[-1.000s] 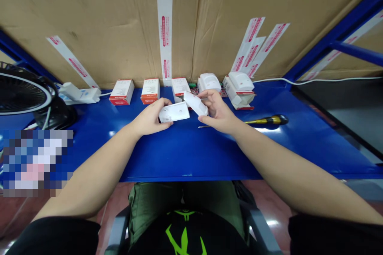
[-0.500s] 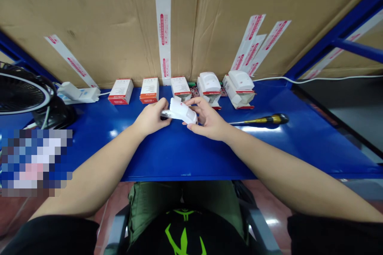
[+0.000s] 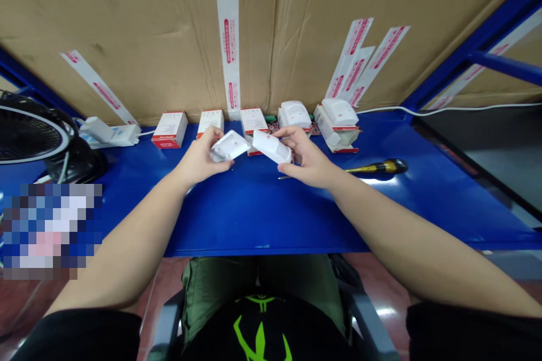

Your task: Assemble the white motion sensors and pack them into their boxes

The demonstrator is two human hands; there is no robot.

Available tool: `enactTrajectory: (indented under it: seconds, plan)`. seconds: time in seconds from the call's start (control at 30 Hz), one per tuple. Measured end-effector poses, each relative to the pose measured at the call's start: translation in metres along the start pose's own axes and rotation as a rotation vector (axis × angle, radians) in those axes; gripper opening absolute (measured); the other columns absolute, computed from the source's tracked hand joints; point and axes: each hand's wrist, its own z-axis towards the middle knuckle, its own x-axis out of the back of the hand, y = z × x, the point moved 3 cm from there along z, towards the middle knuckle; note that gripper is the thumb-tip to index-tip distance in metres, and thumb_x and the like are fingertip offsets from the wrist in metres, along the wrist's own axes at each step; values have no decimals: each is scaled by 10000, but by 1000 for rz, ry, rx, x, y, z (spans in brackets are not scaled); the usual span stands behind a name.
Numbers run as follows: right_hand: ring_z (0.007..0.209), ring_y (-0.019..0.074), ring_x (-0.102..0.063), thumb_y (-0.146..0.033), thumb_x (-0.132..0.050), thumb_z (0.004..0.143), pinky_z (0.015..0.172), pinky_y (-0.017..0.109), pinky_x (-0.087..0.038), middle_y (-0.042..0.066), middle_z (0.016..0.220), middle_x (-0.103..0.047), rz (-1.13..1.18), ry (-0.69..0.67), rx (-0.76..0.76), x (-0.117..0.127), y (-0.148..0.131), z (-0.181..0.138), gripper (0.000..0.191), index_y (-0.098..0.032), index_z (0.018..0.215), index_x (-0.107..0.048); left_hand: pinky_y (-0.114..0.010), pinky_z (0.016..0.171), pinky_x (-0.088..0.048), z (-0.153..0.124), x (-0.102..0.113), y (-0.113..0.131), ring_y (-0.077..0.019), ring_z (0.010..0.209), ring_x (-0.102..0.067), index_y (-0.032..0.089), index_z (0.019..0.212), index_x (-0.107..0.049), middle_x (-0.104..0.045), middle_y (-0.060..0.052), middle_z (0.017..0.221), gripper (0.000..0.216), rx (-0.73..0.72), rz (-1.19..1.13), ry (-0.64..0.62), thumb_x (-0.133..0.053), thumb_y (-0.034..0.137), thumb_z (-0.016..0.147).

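Note:
A shallow white plastic back cover [image 3: 231, 145] is gripped at its left side by my left hand [image 3: 200, 162], its hollow inner face showing. My right hand [image 3: 307, 159] holds a white motion sensor front housing [image 3: 271, 145] by its right end, fingers above and thumb below. The two white parts are apart, with a narrow gap between them over the blue table. Beneath my right hand lies a screwdriver [image 3: 381, 167] with a yellow and black handle, its shaft partly hidden by the hand.
Small red-and-white boxes [image 3: 170, 128] stand in a row along the cardboard wall [image 3: 169, 39]. White sensors [image 3: 340, 111] rest on the two rightmost boxes. At the left are a black fan [image 3: 34, 130] and a power strip [image 3: 116, 135]. The blue table's [image 3: 262, 220] front edge meets my lap.
The back cover and the front housing were together between my hands; now they are separated. My left hand has tilted the cover, and my right hand has moved slightly right with the housing.

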Motion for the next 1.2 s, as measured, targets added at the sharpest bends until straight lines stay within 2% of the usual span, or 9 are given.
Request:
enactTrajectory:
  seconds: [0.13, 0.33, 0.47, 0.6, 0.8, 0.9, 1.03, 1.1, 1.2]
  plan:
    - [1040, 255, -663, -224, -754, 731, 805, 369, -574, 59, 1229, -628, -98, 57, 14, 21, -7, 1, 595, -307, 1253, -481, -321, 827, -556, -4, 1, 10, -249, 1011, -709, 228, 1227, -521, -713, -59, 1153, 579, -102, -62, -134, -822, 358, 750]
    - [1118, 310, -682, -252, -695, 745, 918, 453, -591, 96, 1301, -634, -263, 127, 73, 44, -17, -2, 624, -290, 1324, -467, -402, 1014, -590, -15, -28, 38, -280, 1108, -703, 196, 1321, -639, -683, -91, 1253, 576, -249, 137, -397, -762, 257, 762]
    - [1244, 380, -639, -211, -695, 720, 1087, 556, -521, 119, 1285, -696, -607, 81, 176, 49, -20, -5, 552, -260, 1259, -585, -491, 1103, -564, -16, -37, 45, -342, 1192, -683, 152, 1436, -674, -688, -125, 1253, 659, -274, 345, -412, -789, 306, 805]
    - [1223, 371, -663, -202, -691, 770, 1066, 550, -541, 123, 1283, -727, -705, 73, 250, 44, -20, -7, 486, -252, 1248, -620, -563, 1137, -537, -15, -32, 41, -381, 1235, -681, 147, 1544, -612, -734, -147, 1304, 805, -246, 396, -414, -845, 421, 823]
    - [1271, 333, -710, -169, -685, 833, 1080, 511, -588, 129, 1330, -743, -598, -50, 381, 9, -20, -9, 503, -253, 1322, -599, -549, 1202, -527, -14, -12, 39, -396, 1391, -653, 171, 1628, -492, -657, -187, 1545, 965, -277, 244, -140, -892, 539, 831]
    - [1298, 333, -720, -212, -745, 857, 1109, 527, -593, 135, 1371, -747, -522, -86, 388, -13, -19, -9, 507, -258, 1338, -593, -520, 1201, -544, -17, -10, 42, -380, 1420, -662, 209, 1604, -521, -656, -178, 1577, 898, -346, 179, -136, -896, 534, 856]
    - [1318, 330, -720, -314, -802, 902, 1110, 534, -605, 133, 1390, -751, -437, -91, 370, -28, -20, -8, 483, -270, 1334, -592, -472, 1134, -594, -17, -9, 49, -321, 1280, -752, 217, 1531, -604, -751, -148, 1447, 670, -399, 174, -230, -818, 451, 942]
    - [1304, 326, -717, -373, -803, 923, 1089, 528, -612, 136, 1386, -748, -452, -55, 385, -23, -23, -8, 459, -265, 1320, -600, -469, 1112, -602, -15, 1, 50, -314, 1239, -762, 202, 1482, -648, -774, -146, 1390, 597, -390, 218, -245, -782, 456, 959]
    - [1181, 326, -728, -389, -741, 967, 1026, 542, -608, 122, 1257, -774, -575, 115, 388, 1, -26, -6, 294, -255, 1215, -656, -491, 1090, -600, -11, 31, 43, -331, 1207, -756, 196, 1383, -703, -793, -138, 1317, 533, -275, 330, -221, -763, 452, 920]
